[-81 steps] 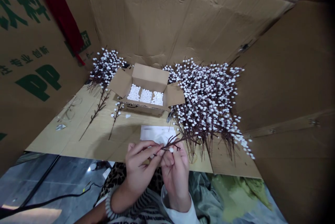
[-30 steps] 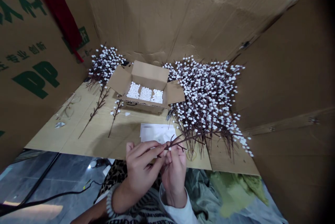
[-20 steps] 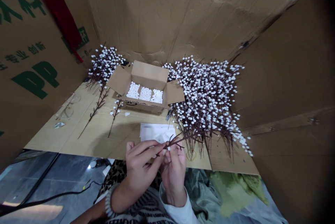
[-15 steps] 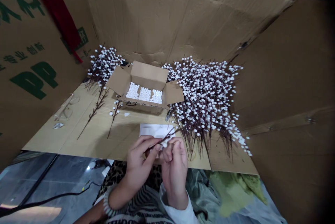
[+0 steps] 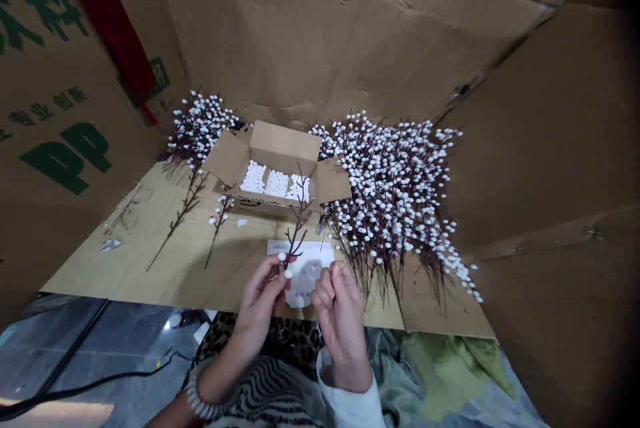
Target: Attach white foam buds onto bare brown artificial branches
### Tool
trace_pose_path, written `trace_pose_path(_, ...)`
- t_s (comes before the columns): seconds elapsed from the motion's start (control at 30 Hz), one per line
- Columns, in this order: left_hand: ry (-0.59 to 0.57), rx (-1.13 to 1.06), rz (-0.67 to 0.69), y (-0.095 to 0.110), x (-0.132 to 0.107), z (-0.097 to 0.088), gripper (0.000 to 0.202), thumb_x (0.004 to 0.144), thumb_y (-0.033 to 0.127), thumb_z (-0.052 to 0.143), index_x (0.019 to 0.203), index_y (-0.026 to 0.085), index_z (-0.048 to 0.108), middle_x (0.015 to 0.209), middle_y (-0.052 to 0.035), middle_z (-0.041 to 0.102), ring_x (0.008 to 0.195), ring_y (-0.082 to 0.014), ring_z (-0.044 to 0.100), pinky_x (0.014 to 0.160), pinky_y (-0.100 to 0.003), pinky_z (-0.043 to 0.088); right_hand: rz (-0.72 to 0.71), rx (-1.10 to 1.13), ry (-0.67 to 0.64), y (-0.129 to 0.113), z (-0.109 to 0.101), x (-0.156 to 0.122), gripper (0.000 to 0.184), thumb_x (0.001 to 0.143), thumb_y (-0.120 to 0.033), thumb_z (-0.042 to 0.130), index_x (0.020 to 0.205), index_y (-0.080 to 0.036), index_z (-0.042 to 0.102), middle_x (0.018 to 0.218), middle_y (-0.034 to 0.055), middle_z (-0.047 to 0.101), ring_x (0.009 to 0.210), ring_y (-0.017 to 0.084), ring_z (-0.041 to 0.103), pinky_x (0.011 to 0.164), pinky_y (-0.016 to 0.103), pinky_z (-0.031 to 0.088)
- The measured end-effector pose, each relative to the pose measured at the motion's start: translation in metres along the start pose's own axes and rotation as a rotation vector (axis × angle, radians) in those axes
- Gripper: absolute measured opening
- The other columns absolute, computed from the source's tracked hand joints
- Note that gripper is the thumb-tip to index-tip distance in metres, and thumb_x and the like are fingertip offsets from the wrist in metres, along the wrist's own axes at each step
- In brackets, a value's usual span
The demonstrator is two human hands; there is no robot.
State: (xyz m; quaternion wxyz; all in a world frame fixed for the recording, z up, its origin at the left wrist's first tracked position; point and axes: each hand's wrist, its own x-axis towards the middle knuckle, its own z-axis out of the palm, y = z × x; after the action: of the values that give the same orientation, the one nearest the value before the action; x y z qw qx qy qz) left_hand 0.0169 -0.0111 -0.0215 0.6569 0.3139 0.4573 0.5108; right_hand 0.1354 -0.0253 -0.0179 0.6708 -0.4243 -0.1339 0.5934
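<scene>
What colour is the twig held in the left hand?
Dark brown; the twig in the left hand shows best in the head view.

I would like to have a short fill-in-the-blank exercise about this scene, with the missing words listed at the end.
1. The branch in the left hand shows ____ white buds.
2. The balls in the box form ____ groups.
3. The larger pile of branches lies to the ____ of the box.
4. The ribbon is ____.

Missing words: two; three; right; red.
</scene>
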Motion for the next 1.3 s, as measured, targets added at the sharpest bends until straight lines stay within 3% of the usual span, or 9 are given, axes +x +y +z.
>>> trace_pose_path(0.17,-0.049,-0.033,0.039,0.005,-0.001,-0.004,0.045,0.071,0.054,0.066,0.094,0.016,0.073,0.063,-0.0008,0.056,0.045,-0.0091,0.039,0.037,-0.020,0.027,-0.054,-0.090,-0.022,0.004,-0.002,0.002,0.040,0.077,-0.052,0.067,0.066,-0.019,0.048,0.051,-0.0113,0.026,0.044,0.005,0.016,0.042,0.017,0.021)
trace_pose_path(0.3,-0.056,-0.017,0.133,0.000,0.000,-0.008,0.049,0.075,0.060,0.060,0.088,0.016,0.074,0.065,-0.0031,0.058,0.049,-0.0108,0.042,0.041,-0.021,0.032,-0.036,-0.070,-0.088,0.003,-0.002,0.001,0.032,0.076,-0.045,0.070,0.074,-0.021,0.049,0.055,-0.0104,0.032,0.045,0.005,0.018,0.045,0.018,0.021)
trace_pose_path(0.43,0.002,0.088,0.164,-0.004,0.001,-0.008,0.033,0.074,0.049,0.070,0.078,0.016,0.072,0.062,-0.0015,0.060,0.052,-0.0109,0.046,0.047,-0.021,0.039,-0.028,-0.086,-0.116,0.002,-0.001,0.000,0.036,0.075,-0.043,0.073,0.071,-0.022,0.043,0.054,-0.0112,0.030,0.046,0.006,0.017,0.044,0.017,0.020)
trace_pose_path(0.67,0.081,0.122,0.234,0.003,0.000,0.001,0.035,0.071,0.049,0.073,0.084,0.017,0.073,0.082,-0.0091,0.074,0.062,-0.0157,0.061,0.046,-0.021,0.043,-0.088,-0.126,-0.092,0.001,0.012,-0.006,0.037,0.073,-0.052,0.070,0.073,-0.022,0.049,0.051,-0.0124,0.024,0.045,0.006,0.015,0.042,0.017,0.020)
trace_pose_path(0.9,0.107,0.288,0.438,0.007,0.000,0.003,0.014,0.073,0.031,0.073,0.074,0.018,0.075,0.077,-0.0056,0.073,0.073,-0.0183,0.066,0.062,-0.026,0.053,-0.131,0.011,-0.128,0.003,0.035,-0.012,0.044,0.076,-0.044,0.070,0.066,-0.023,0.033,0.053,-0.0119,0.024,0.045,0.006,0.014,0.042,0.016,0.021)
trace_pose_path(1.03,0.146,0.356,0.536,0.009,-0.001,0.006,0.005,0.070,0.020,0.074,0.074,0.019,0.076,0.078,-0.0058,0.075,0.074,-0.0187,0.069,0.065,-0.027,0.055,-0.136,0.064,-0.106,0.006,0.040,-0.013,0.042,0.076,-0.040,0.071,0.067,-0.023,0.034,0.052,-0.0123,0.025,0.045,0.006,0.015,0.043,0.016,0.024)
trace_pose_path(1.3,0.197,0.572,0.728,0.009,-0.005,0.008,0.011,0.072,0.013,0.070,0.075,0.022,0.077,0.076,-0.0029,0.077,0.071,-0.0187,0.071,0.067,-0.030,0.052,-0.099,0.063,-0.048,0.011,0.039,-0.011,0.041,0.072,-0.043,0.073,0.068,-0.023,0.037,0.049,-0.0131,0.026,0.043,0.006,0.017,0.041,0.014,0.025)
